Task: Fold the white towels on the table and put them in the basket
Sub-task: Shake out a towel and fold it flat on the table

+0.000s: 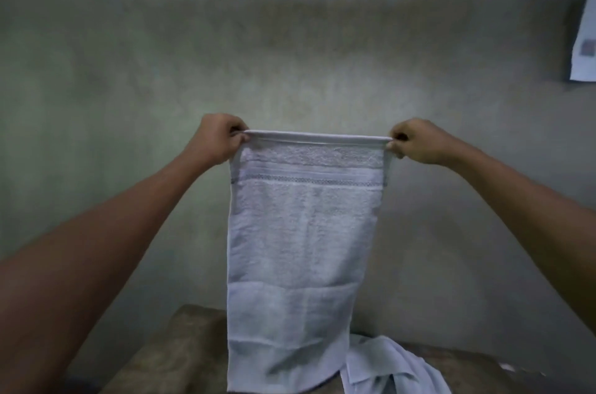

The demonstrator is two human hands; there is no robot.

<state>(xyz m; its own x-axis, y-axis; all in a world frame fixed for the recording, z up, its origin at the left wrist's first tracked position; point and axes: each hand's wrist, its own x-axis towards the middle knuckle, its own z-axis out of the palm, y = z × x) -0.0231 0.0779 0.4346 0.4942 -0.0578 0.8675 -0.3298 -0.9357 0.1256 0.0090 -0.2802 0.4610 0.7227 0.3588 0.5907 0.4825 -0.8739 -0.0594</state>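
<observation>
The hanging towel (300,248) screens the table (167,358); open room seemingly lies either side.

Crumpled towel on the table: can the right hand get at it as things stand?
Probably not yet: the right hand pinches a top corner of the hanging towel. The crumpled towel lies mostly uncovered below, so letting go would likely clear the way.

A brown, mottled worktop (180,358) sits well below the left grip (222,139) and right grip (416,142). Roughly under the right grip a crumpled white towel (387,371) lies on it. The hanging towel (300,248) both grips pinch covers its middle; whether it touches cannot be told.
</observation>
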